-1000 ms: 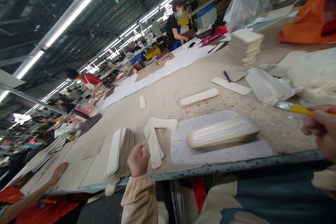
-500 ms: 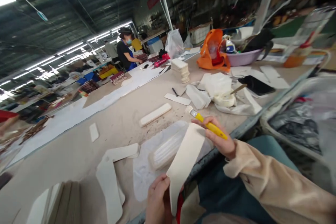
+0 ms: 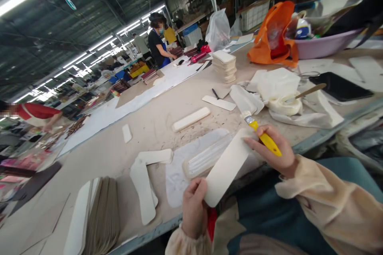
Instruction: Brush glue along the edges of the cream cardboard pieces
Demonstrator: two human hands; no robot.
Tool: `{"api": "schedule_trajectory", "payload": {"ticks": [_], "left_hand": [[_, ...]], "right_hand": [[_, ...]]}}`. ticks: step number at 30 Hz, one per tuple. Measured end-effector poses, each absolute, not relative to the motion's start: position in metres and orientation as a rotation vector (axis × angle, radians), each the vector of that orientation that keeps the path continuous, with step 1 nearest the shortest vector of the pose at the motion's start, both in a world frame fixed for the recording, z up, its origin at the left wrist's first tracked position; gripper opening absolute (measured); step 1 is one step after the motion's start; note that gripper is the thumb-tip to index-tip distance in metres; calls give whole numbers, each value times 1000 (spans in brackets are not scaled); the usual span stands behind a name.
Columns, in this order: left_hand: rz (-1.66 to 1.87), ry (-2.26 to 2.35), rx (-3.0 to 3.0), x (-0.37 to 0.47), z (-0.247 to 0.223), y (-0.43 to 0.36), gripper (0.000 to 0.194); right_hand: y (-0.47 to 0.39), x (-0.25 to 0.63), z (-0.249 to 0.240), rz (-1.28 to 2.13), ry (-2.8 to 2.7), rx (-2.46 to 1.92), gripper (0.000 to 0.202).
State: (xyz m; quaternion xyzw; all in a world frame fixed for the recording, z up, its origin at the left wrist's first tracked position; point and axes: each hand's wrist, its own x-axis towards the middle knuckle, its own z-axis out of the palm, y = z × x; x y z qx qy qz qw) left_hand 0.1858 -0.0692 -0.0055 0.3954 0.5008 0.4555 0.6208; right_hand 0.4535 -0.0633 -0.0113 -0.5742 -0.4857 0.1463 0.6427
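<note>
My left hand (image 3: pixel 194 207) pinches the lower end of a flat white rounded strip (image 3: pixel 229 167), held slanting over the table's near edge. Between the fingers of my right hand (image 3: pixel 278 151) is a paintbrush (image 3: pixel 268 143) with a yellow handle, its pale bristles pointing up and left. The right fingertips also touch the strip's upper end. Behind the strip, a pile of whitish strips (image 3: pixel 201 163) lies on a white sheet (image 3: pixel 176 185), partly hidden. Left of the sheet, a few white shaped pieces (image 3: pixel 143 189) overlap one another.
A standing row of grey-brown strips (image 3: pixel 103 215) is at lower left. A bowl of pale paste (image 3: pixel 285 103) with a stick sits in crumpled plastic. Nearby are a black tablet (image 3: pixel 344 85), orange bag (image 3: pixel 272 34), purple basin (image 3: pixel 323 46) and strip stack (image 3: pixel 224 67). Co-workers stand beyond.
The view has shifted, so the table things appear further right. The strip between my hands has turned and now shows a straight rounded end. Both hands keep their holds.
</note>
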Motion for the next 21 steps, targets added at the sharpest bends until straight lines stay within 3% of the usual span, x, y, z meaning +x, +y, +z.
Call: {"api": "schedule_trajectory", "payload": {"ticks": [10, 21], "left_hand": [[993, 1589, 1752, 150, 17, 13, 26], [843, 1699, 1945, 149, -2, 28, 22]], "right_hand": [[-33, 438, -11, 184, -1293, -1473, 28], [-23, 438, -20, 84, -1411, -1624, 27]]}}
